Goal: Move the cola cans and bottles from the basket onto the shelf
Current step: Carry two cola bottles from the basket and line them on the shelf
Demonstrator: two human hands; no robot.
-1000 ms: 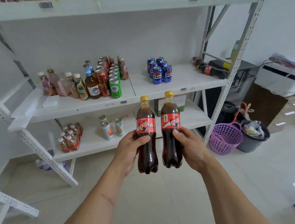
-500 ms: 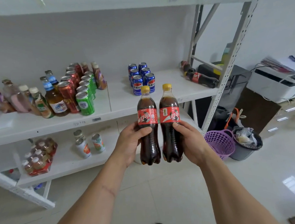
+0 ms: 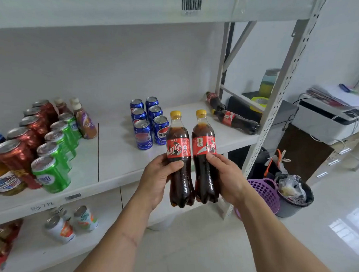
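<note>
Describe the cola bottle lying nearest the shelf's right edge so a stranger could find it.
On the white middle shelf, right of the blue cola cans, two dark cola bottles lie flat. It is the front lying bottle, by the upright post, yellow-capped; the other lying bottle behind has a red cap.

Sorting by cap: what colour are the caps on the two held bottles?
Yellow caps, seen in the head view.

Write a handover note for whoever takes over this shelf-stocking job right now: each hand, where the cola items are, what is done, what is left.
Left hand grips one upright cola bottle; right hand grips a second bottle, side by side in front of the middle shelf.
Done: six blue cola cans stand on the shelf; two bottles lie at its right end.
Left: set both held bottles down. The purple basket sits on the floor; its contents are hidden.
</note>
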